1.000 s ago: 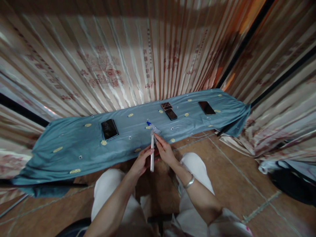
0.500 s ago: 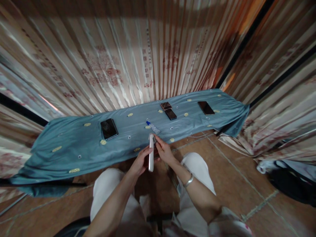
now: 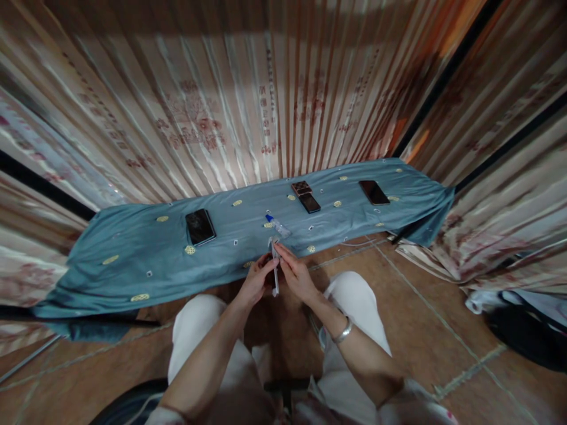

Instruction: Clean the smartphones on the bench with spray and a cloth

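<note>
Both hands [image 3: 257, 280] [image 3: 297, 277], fingers snug on a slim pale object [image 3: 276, 284], perhaps plastic; blue-capped bottle [image 3: 279, 226], dark phones [image 3: 201, 226] [image 3: 310, 203] [image 3: 374, 192] beyond.

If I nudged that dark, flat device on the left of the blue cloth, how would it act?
The dark device looks slab-like, so probably stiff. Lying flat, it should slide rather than roll, perhaps rucking the wrinkled blue cloth. Its glossy look suggests it may be slippery and fragile.
</note>
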{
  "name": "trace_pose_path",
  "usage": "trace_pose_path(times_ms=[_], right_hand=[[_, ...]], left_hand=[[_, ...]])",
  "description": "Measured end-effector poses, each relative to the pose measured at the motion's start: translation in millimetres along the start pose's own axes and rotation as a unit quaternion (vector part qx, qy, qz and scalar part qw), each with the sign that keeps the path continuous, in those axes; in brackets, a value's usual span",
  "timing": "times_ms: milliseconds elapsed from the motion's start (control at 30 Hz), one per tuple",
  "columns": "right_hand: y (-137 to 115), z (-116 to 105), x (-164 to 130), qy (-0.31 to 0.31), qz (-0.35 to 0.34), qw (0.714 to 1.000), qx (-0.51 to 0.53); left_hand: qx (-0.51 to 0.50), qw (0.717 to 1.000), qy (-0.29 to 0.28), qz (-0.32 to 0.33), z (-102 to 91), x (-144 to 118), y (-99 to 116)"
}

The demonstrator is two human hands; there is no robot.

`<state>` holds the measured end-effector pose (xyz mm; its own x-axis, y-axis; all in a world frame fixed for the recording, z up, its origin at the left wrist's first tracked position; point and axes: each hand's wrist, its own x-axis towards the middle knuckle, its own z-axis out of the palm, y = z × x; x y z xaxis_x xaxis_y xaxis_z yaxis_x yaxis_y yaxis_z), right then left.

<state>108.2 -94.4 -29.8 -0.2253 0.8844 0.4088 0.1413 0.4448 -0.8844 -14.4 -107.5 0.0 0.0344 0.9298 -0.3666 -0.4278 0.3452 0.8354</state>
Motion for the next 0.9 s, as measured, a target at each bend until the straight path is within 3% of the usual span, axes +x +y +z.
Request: trace_pose_path(times_ms=[267,467,733,900], right_hand=[[-2,-5,3,-0.028,-0.023,0.998,-0.057],[-6,-4,-1,-0.047,-0.022,0.997,-0.048],[-4,-2,0,-0.041,0.0,0.999,0.014],[1,-2,1,-0.036,0.013,0.999,0.028]], left_hand=[[0.082,0.991,0.052,0.092,-0.7,4,-4],[0.044,0.994,0.058,0.083,-5.4,9,-4],[0.044,0.989,0.07,0.125,-9.4,13,0],[-0.01,0.992,0.076,0.099,-7.8,11,4]])
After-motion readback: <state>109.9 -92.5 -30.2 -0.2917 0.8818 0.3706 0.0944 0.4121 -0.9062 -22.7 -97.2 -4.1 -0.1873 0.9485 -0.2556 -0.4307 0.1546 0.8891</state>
